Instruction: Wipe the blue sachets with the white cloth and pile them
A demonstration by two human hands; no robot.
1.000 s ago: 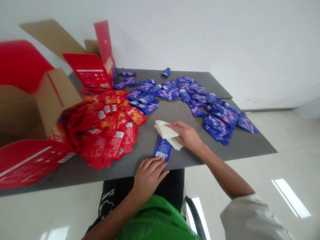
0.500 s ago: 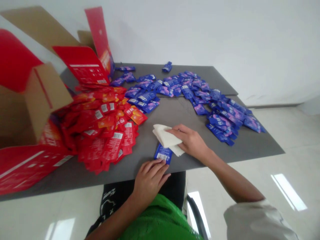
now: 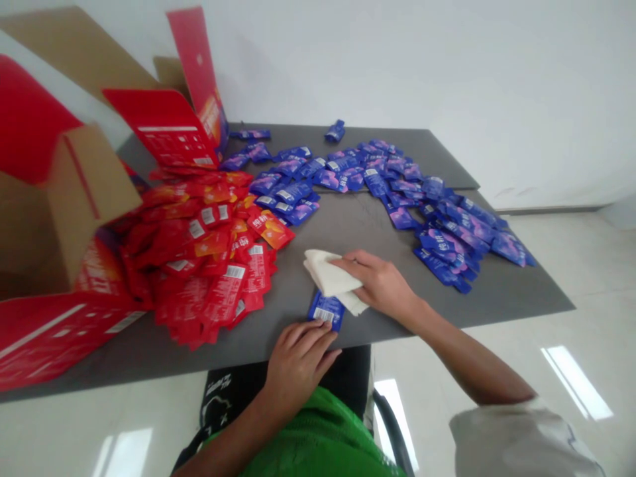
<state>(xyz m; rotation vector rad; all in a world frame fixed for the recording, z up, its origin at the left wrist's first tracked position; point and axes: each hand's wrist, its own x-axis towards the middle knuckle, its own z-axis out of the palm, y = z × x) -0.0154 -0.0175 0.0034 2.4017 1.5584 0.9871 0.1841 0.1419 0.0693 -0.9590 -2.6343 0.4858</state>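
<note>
Gently, at the near edge of the surface [image 3: 258, 344], the left hand [image 3: 298, 361] lies open without gripping, its fingers pressing a blue packet [image 3: 326, 311] flat; a spread, even press seems best for holding it steady. Just beside it, the right hand [image 3: 377, 281] rests open on a folded white cloth [image 3: 328, 273]. Red packets [image 3: 213, 278] heap against an opened cardboard box [image 3: 84, 179] at the left; more blue packets [image 3: 442, 245] curve along the far and right edges.
</note>
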